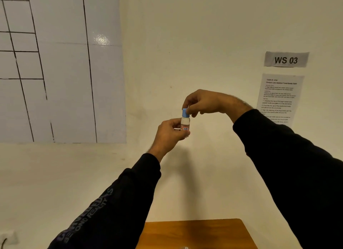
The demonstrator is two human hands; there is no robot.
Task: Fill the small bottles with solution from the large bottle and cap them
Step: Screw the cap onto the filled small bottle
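Cream-painted wall (pixel 204 35) fills the view. White glossy panel with black ruled lines (pixel 61 66) fixed to it at left. Brown wooden surface (pixel 194 234) at bottom edge, well below the hands. Printed white task sheet (pixel 280 98) on wall at right, grey "WS 03" label (pixel 286 59) just above it. Black sleeves on both arms; the left one carries grey lettering.

Left hand (pixel 168 132) grips the lower body of the small clear plastic bottle with an orange-bordered label (pixel 185 125), held upright in the air before the wall. Right hand (pixel 202 102) comes from above, fingertips pinching the small blue cap (pixel 185 113) seated on the bottle neck.
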